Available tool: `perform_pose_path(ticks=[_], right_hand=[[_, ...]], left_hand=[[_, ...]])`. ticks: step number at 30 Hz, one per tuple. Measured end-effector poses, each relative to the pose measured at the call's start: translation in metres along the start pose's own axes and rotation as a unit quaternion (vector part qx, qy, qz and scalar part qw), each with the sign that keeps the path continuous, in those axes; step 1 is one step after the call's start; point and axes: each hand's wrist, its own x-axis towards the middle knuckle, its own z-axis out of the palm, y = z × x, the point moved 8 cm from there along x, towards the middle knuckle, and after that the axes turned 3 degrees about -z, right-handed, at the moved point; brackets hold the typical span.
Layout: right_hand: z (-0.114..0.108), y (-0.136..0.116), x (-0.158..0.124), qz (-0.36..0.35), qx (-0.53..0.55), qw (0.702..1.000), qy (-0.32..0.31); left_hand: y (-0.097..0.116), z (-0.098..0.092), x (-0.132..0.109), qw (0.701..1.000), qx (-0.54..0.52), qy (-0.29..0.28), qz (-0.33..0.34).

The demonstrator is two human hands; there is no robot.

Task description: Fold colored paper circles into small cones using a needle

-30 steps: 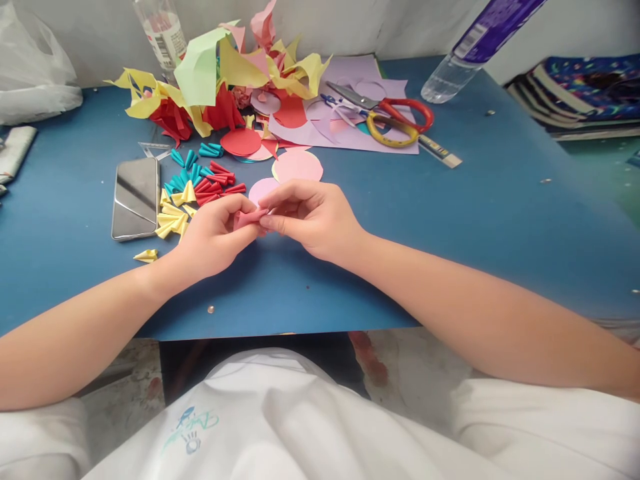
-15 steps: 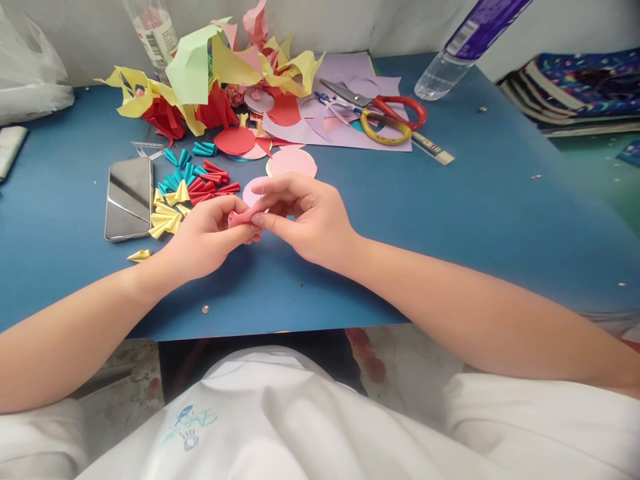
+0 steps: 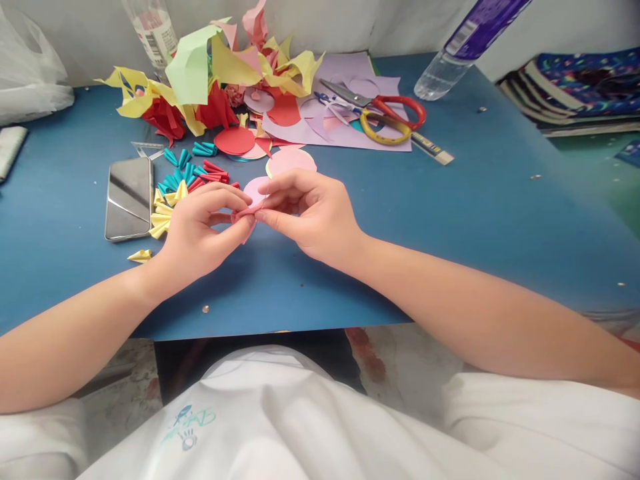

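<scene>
Between the fingertips of both hands is a small piece of pink paper (image 3: 249, 212), partly rolled and mostly covered by the fingers. My left hand (image 3: 200, 230) pinches its left side with thumb and fingers. My right hand (image 3: 315, 217) grips the other end between thumb and curled fingers. Just behind the fingers lie a lilac paper circle (image 3: 256, 189) and a pink paper circle (image 3: 295, 162). Left of them sit folded paper cones in teal (image 3: 175, 179), red (image 3: 215, 175) and yellow (image 3: 161, 219). My left hand hides part of the red and yellow ones.
A phone (image 3: 129, 200) lies left of the cones. Crumpled paper scraps (image 3: 193, 73) stand along the wall beside a clear bottle (image 3: 153, 33). Scissors with red handles (image 3: 405, 110) and a yellow-handled pair (image 3: 385, 129) rest on purple paper (image 3: 340, 133). A purple-labelled bottle (image 3: 443, 73) leans at the back right.
My left hand has shifted its grip, its fingers now raised over the top of the pink paper. More of the paper's lower edge shows below. My right hand has barely moved.
</scene>
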Motion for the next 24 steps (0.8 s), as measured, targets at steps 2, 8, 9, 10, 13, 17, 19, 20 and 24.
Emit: perform_pose_path(ticks=[2, 8, 9, 10, 13, 17, 19, 20, 24], right_hand=[[0.0, 0.001, 0.0, 0.005, 0.006, 1.0, 0.0], [0.001, 0.005, 0.0, 0.017, 0.02, 1.0, -0.009], [0.001, 0.006, 0.0, 0.019, 0.024, 0.999, -0.011], [0.001, 0.006, 0.0, 0.022, 0.028, 0.999, -0.014], [0.0, 0.005, 0.001, 0.033, 0.04, 0.998, -0.02], [-0.001, 0.0, 0.002, 0.041, 0.049, 0.998, -0.022], [0.0, -0.001, 0.002, 0.041, 0.055, 0.997, -0.024], [0.0, -0.002, 0.002, 0.043, 0.058, 0.997, -0.025], [0.002, -0.001, 0.003, 0.048, 0.068, 0.996, -0.028]], left_hand=[[0.001, 0.0, 0.0, 1.0, 0.005, -0.005, -0.001], [0.003, 0.007, 0.001, 0.996, -0.067, -0.055, -0.035], [0.005, 0.006, 0.001, 0.995, -0.07, -0.057, -0.03], [0.007, 0.006, 0.001, 0.995, -0.069, -0.061, -0.025], [0.01, 0.006, 0.001, 0.996, -0.057, -0.069, -0.007], [0.01, 0.006, 0.001, 0.996, -0.052, -0.07, -0.014], [0.009, 0.008, 0.001, 0.995, -0.058, -0.077, -0.024], [0.009, 0.008, 0.001, 0.994, -0.061, -0.082, -0.03], [0.009, 0.009, 0.003, 0.992, -0.064, -0.093, -0.049]])
